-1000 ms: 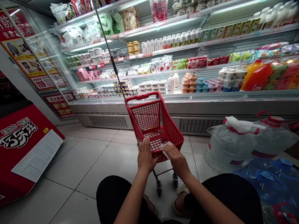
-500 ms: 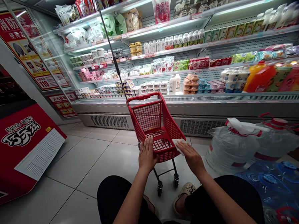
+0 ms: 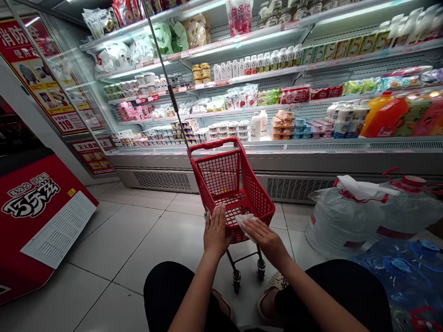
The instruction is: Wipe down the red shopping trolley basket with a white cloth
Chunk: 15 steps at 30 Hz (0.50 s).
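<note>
A small red plastic shopping cart (image 3: 254,186) stands upright on the floor between my legs and the chilled shelves, its basket holding nothing that I can see. My left hand (image 3: 215,234) is on the near left corner of the basket, fingers long over the rim and thumb on the near side. In my right hand (image 3: 267,239) is a white wipe (image 3: 243,219), pressed under the fingers against the near rim. The wipe's underside is hidden. A thin dark pole (image 3: 170,89) rises from the cart's far left corner.
Refrigerated shelves (image 3: 221,153) with dairy and drinks run across the back. Wrapped large water bottles (image 3: 339,221) and blue-capped ones (image 3: 401,270) crowd the right. A red freezer (image 3: 70,193) stands left, near a fire-equipment poster (image 3: 45,71). Pale tiles (image 3: 136,240) cover the floor.
My right hand has slid left along the near rim with the wipe, from the right corner to the middle. My left hand and the cart have hardly moved.
</note>
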Available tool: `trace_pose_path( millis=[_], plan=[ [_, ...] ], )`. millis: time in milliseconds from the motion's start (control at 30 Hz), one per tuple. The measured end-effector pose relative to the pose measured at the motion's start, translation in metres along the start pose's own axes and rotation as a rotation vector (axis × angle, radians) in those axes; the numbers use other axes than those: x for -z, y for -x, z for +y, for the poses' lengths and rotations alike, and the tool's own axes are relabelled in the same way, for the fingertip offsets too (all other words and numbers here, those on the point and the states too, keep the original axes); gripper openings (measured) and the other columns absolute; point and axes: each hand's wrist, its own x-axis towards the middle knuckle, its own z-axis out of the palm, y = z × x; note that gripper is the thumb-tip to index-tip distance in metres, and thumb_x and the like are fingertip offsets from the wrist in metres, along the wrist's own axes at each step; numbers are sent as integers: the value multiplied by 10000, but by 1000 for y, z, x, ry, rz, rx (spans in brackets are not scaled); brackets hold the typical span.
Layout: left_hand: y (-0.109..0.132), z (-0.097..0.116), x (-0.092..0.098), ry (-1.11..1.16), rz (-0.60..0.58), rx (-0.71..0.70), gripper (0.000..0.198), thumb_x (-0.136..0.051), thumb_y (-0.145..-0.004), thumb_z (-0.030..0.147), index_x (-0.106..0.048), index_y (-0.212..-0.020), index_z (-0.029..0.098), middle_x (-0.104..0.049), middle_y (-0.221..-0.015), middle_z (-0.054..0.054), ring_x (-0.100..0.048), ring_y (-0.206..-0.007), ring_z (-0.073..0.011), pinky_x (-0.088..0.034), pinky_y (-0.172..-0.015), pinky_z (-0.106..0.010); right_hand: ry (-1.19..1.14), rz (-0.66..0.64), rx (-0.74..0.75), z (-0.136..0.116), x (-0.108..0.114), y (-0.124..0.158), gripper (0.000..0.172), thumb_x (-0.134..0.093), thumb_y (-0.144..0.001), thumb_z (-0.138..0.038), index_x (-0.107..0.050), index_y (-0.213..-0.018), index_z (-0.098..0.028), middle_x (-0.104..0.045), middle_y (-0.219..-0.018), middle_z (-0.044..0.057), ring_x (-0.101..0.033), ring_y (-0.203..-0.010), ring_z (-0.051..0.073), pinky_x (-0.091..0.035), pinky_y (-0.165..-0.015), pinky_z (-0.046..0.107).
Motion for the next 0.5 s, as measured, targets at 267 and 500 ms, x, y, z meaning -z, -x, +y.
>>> trace_pose_path(
  millis=[267, 500],
  plan=[
    [-2, 21, -5, -26, 39, 23, 1049, -604, -881, 196, 69, -1686, 177, -238, -1733, -143, -216, -1611, -293, -172, -1315, -562, 96, 76, -203, 36, 16, 19, 713, -363, -990, 11, -329, -1647, -263, -585, -1531, 66, -561, -1409, 232, -483, -1196, 490],
    [25, 54, -21, 8, 70, -47, 963, -512, -893, 131, 20, -1693, 196, -222, -1742, -113, -256, -1600, -288, -264, -1293, -542, -9, -6, -15, -6, 0, 0, 715, -420, -982, 1, -333, -1643, -256, -557, -1556, 41, -527, -1438, 211, -461, -1219, 443]
  ],
)
